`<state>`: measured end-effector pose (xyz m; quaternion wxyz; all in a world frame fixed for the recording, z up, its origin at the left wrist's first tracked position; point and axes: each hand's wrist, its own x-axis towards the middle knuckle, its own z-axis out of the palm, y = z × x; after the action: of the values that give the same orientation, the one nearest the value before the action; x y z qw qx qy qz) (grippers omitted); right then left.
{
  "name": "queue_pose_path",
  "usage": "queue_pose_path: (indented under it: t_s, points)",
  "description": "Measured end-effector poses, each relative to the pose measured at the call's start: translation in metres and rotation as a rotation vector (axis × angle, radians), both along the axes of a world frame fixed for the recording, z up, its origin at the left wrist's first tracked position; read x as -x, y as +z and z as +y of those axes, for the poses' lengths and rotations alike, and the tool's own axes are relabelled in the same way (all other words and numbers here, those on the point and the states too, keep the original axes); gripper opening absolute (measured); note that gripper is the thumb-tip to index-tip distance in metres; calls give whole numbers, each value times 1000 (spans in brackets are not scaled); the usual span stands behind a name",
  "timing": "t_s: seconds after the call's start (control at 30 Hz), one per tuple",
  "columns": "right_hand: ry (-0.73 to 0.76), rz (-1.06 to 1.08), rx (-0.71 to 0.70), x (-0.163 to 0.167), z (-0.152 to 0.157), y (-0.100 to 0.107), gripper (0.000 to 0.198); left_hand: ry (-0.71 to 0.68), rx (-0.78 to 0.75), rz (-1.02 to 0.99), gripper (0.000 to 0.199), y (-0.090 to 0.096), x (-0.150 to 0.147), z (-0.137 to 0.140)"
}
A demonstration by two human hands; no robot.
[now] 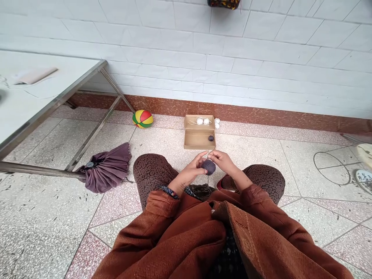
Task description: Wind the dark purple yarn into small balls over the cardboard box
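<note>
A dark purple-grey ball of yarn (208, 167) is held between my knees by my left hand (192, 167), whose thumb lies against its side. Just above the ball, my right hand (223, 160) is closed in a pinch, apparently on the yarn strand; the strand itself is too fine to follow clearly. Beyond my hands an open cardboard box (193, 144) lies on the floor. In its near half sits a small dark ball of yarn (210, 138). White balls of yarn (200, 121) rest in its far half, and others (217, 123) lie beside it at the right.
A red, yellow and green ball (142, 119) lies near the wall. A folded purple umbrella (109, 166) is on the floor beside a metal-framed table (87, 83) at the left. At the right stands a round wire frame (332, 167). The tiled wall (162, 50) rises ahead.
</note>
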<state>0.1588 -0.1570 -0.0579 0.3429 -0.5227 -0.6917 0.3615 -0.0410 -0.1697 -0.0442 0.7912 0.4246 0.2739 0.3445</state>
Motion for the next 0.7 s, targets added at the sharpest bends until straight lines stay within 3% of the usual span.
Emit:
queue_pose_path:
  t_s: [0.17, 0.33, 0.5, 0.6, 0.7]
  points:
    - [23, -35, 44, -1, -20, -23, 25, 199, 222, -26, 46, 3, 2, 6]
    - [200, -58, 1, 4, -36, -9, 22, 334, 326, 81, 40, -11, -1, 11]
    - [294, -61, -135, 4, -33, 20, 22, 262, 171, 261, 41, -18, -1, 9]
    - [281, -56, -217, -1, -20, 28, 26, 149, 54, 335, 63, -16, -1, 6]
    - [250, -33, -246, -4, -5, 25, 28, -12, -19, 252, 82, -10, -2, 4]
